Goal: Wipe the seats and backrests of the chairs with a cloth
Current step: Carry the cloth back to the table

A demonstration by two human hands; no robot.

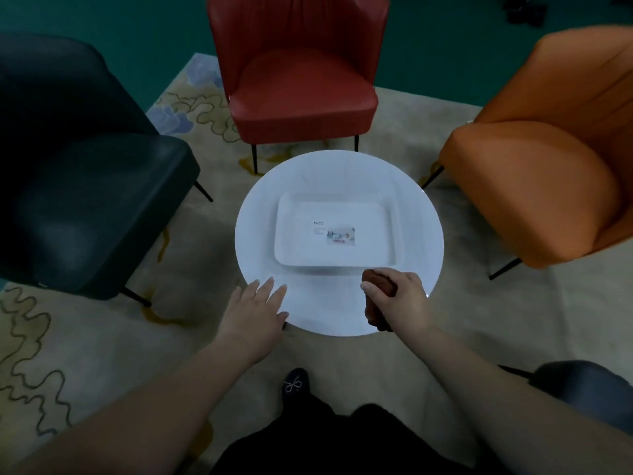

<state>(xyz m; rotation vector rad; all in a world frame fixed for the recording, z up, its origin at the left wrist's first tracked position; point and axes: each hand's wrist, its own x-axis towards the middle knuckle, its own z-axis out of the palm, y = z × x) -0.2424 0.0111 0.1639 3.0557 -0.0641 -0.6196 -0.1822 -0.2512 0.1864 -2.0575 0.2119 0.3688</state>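
The risk, I think, is small but real: the white tray (337,231) lies just beyond the right hand (399,299), and a quick lift toward a chair could knock it or slide it on the round desk (260,214). The cloth (378,289) is bunched, so it may wipe badly unless unfolded. The right hand is curled tightly around this brown cloth, above the near edge of the desk. The left hand (255,311) is flat, fingers straight and spread, at the desk's near edge. The dark chair (85,186), red chair (301,87) and orange chair (534,173) stand around, not touched.

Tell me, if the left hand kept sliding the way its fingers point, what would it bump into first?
Probably the white tray. The left hand lies flat on the round table, fingers pointing up-right toward the tray's near edge; height is hard to judge.
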